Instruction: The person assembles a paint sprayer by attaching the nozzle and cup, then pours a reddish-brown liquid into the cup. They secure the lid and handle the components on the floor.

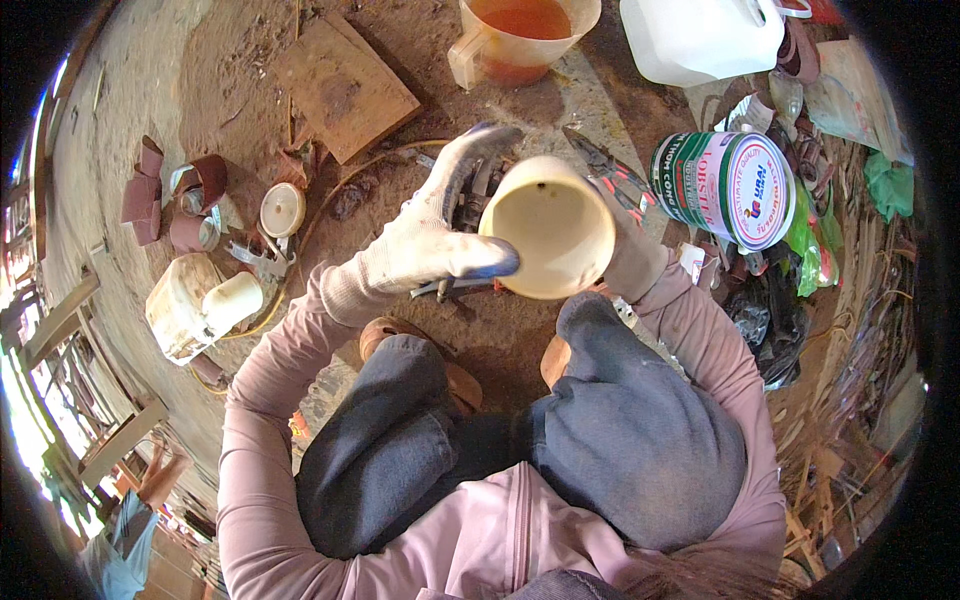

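Observation:
A cream-coloured cup [555, 235], its open mouth toward me and a small dark hole near the rim, is held up over the ground between my knees. My right hand [635, 245] grips it from the right; most of its fingers are hidden behind the cup. On the other side is my left hand [430, 225], in a pale glove with dark fingertips. Its thumb and fingers are spread wide, the thumb tip close against the cup's left edge; whether it touches I cannot tell. Red-handled pliers [622, 180] lie on the ground behind my right hand.
Ahead are a plastic jug of orange liquid [520, 25], a wooden board [345, 85] and a white jerrycan [700, 40]. A paint can [725, 185] lies on its side at right. Sandpaper strips [145, 190], a round lid [282, 210] and a clear container [185, 305] sit left.

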Action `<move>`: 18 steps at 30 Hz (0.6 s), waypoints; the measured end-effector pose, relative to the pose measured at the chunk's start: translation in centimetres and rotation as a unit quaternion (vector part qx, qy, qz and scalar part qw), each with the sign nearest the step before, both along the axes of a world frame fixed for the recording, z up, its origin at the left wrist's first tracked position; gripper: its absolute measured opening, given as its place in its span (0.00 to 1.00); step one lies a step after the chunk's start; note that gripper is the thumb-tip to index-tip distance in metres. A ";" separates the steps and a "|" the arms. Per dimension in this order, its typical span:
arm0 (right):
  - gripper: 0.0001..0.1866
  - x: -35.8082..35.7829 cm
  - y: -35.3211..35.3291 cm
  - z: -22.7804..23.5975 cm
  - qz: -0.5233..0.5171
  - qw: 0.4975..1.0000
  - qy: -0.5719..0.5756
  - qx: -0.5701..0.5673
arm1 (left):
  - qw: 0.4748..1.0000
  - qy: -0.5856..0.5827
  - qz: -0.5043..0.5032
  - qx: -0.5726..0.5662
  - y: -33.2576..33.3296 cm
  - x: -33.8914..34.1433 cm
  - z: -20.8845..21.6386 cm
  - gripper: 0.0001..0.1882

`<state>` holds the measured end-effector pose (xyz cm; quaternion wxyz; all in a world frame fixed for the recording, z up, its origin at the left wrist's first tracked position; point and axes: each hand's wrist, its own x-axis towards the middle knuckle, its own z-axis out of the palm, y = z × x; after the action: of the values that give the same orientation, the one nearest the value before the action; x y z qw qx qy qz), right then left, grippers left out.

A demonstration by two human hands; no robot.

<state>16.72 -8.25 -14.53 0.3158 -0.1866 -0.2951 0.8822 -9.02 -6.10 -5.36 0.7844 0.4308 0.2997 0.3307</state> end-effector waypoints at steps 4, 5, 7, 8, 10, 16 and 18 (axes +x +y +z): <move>0.30 0.2 0.5 -2.7 -0.007 1.000 0.004 0.012 | 0.996 0.062 0.046 -0.050 0.3 0.8 2.5 0.47; 0.30 0.5 0.5 -3.1 -0.011 0.999 0.023 -0.042 | 0.994 0.067 0.062 -0.057 0.4 0.9 2.8 0.43; 0.31 1.0 0.6 -3.5 -0.041 0.984 0.048 -0.165 | 0.993 0.081 0.075 -0.042 0.3 1.1 3.1 0.42; 0.31 1.2 0.6 -3.5 -0.055 0.972 0.056 -0.224 | 0.993 0.081 0.083 -0.033 0.2 1.2 3.1 0.42; 0.31 1.1 0.9 -3.1 -0.017 0.972 0.121 -0.200 | 0.993 0.081 0.088 -0.008 -0.1 1.3 3.0 0.40; 0.24 -0.7 1.2 1.8 -0.091 0.995 -0.042 0.030 | 0.974 0.093 0.197 -0.052 1.1 1.1 2.6 0.32; 0.22 -1.0 0.7 4.3 -0.156 0.933 -0.307 0.108 | 0.954 0.023 0.177 -0.240 1.7 -0.4 3.2 0.36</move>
<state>15.69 -7.60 -10.19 0.3615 -0.4565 -0.4389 0.6843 -9.46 -4.43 -2.18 0.7865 0.1768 0.4597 0.3727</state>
